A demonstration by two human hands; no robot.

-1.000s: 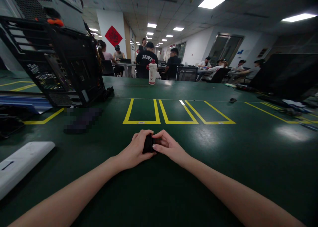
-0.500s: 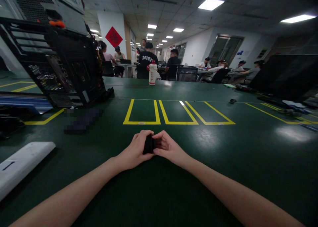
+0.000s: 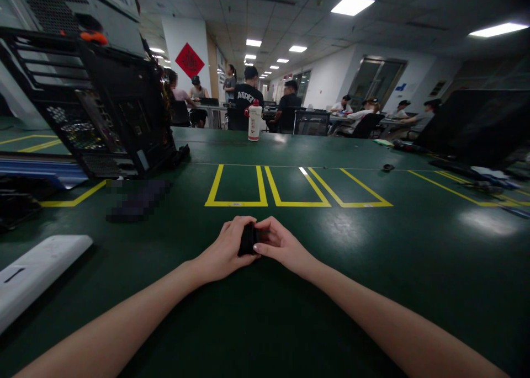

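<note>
A small black block-like object (image 3: 247, 240) is held between my two hands, low over the green table in front of me; its exact kind does not show. My left hand (image 3: 226, 249) wraps around its left side, thumb below and fingers over the top. From the right, my right hand (image 3: 284, 245) pinches its edge with thumb and fingertips, the other fingers curled behind. Part of the object is hidden by the fingers.
Yellow tape outlines (image 3: 298, 204) mark the green table (image 3: 372, 301) beyond my hands. An open black computer case (image 3: 124, 113) stands at left, near a white power strip-like bar (image 3: 45, 273). A white bottle (image 3: 254, 124) stands far back. Dark equipment (image 3: 476, 127) is at right. People sit behind.
My right thumb has shifted slightly to the left and up on the black object. My left hand stays in place. In the background a standing person has moved.
</note>
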